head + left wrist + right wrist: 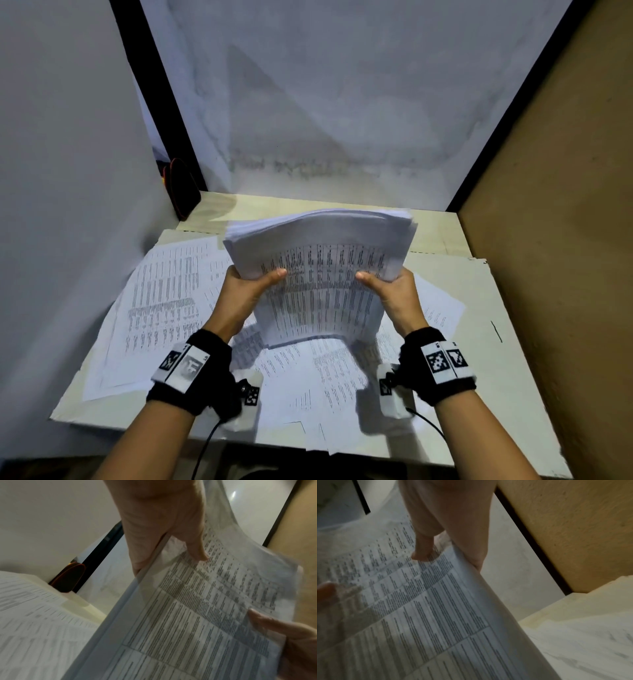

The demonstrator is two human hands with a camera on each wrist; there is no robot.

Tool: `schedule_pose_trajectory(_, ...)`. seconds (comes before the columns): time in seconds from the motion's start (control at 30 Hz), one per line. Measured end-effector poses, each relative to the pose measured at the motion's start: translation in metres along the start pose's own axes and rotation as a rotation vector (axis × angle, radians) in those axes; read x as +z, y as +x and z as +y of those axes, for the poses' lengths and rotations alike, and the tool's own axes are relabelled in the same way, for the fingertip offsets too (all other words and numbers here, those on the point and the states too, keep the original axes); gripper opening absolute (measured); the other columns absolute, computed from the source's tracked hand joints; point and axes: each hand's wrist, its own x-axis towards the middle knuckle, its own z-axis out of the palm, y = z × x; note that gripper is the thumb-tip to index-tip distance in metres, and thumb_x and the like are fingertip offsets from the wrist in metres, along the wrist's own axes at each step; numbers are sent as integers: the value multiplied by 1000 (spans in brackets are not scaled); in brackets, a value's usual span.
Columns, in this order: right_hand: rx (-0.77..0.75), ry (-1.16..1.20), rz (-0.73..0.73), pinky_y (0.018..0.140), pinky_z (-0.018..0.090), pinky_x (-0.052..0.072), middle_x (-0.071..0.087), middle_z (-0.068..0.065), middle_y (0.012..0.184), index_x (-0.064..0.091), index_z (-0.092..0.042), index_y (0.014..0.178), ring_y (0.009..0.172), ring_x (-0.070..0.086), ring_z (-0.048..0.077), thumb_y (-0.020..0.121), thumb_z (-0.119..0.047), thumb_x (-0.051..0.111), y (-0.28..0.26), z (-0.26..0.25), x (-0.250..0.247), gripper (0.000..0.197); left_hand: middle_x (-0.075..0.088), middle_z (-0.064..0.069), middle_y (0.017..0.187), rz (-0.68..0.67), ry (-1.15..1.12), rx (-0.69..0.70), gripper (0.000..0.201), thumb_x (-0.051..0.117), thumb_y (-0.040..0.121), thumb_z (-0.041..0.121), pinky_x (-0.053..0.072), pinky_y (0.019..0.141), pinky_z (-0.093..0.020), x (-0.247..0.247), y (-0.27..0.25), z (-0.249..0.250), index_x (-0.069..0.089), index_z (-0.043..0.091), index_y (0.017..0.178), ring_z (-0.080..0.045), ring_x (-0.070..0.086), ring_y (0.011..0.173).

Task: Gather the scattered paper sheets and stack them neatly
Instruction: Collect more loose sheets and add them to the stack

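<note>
A thick bundle of printed sheets (322,274) stands upright above the table, its top curling away from me. My left hand (251,286) grips its left edge, thumb across the printed front, fingers behind. On the opposite edge my right hand (390,286) holds it the same way. The left wrist view shows the bundle (197,615) with my left hand (164,536) pinching its edge. In the right wrist view my right hand (443,539) clamps the bundle (428,615). Loose printed sheets (161,301) lie spread over the table beneath, some overhanging the near edge.
The cream table (459,342) sits in a booth with a white wall on the left, a pale back wall and a brown board (561,240) on the right. A dark orange-edged object (180,192) leans in the back left corner.
</note>
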Motion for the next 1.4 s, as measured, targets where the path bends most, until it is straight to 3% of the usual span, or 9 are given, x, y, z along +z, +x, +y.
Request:
schedule_pose_trajectory(0.27,129,3,-55,79,29,54,70,-1,92,62,-5,107,85,69,9,67,-8,74,-6,12,-5,42,73,22,75,-112,28,-71,86,85,15,58,55,68,-17,-5,-5,-21,61,26,90,8,66,75)
schedule_pose_trajectory(0.47,190,-84,-1,84,38,54,65,-1,81,59,-17,82,78,64,16,81,-12,65,-3,12,9,8,62,-5,115,-140,156,-200,50,73,73,17,43,103,-44,0,-1,-41,53,12,118,-21,59,107)
schedule_pose_trajectory(0.57,138,51,108,59,16,54,57,-2,63,50,-6,73,53,60,1,83,-2,62,12,-14,5,16,65,-8,96,-226,290,-161,29,67,80,26,51,88,-42,-4,7,-32,59,8,101,-19,62,86)
schedule_pose_trajectory(0.7,159,87,-10,70,17,56,66,3,93,55,-2,114,73,67,1,86,-7,60,40,-12,-9,28,38,-2,50,-216,406,-45,36,62,75,41,33,47,-25,-10,24,-29,46,12,62,-13,38,42)
schedule_pose_trajectory(0.83,454,-198,12,56,20,50,57,11,109,48,-4,125,81,58,18,88,-17,60,49,35,-52,41,30,0,46,-123,494,-125,38,58,89,18,23,50,-25,-31,31,-60,36,13,57,-13,29,39)
schedule_pose_trajectory(1.03,747,-657,226,95,37,41,60,24,120,60,8,110,106,57,32,86,-31,61,28,117,-147,45,37,-5,47,24,582,-331,38,59,88,19,25,48,-25,-79,19,-116,40,11,55,-16,32,42)
schedule_pose_trajectory(1.13,750,-667,147,92,38,45,62,20,100,64,5,90,94,58,29,85,-35,62,28,114,-129,41,38,-5,47,38,609,-353,40,60,87,20,27,49,-26,-87,18,-125,40,11,54,-17,32,42)
schedule_pose_trajectory(1.3,895,-522,-22,60,28,38,52,5,81,49,-1,112,69,48,20,71,-37,76,29,110,-68,61,38,-4,48,25,595,-362,38,59,87,20,27,47,-24,-82,23,-131,39,10,57,-17,32,43)
schedule_pose_trajectory(1.4,863,-619,-60,80,35,48,58,12,106,44,4,125,95,57,28,68,-26,80,29,119,-48,74,38,-5,49,34,569,-378,36,60,87,20,28,47,-25,-84,22,-135,41,10,58,-16,33,44)
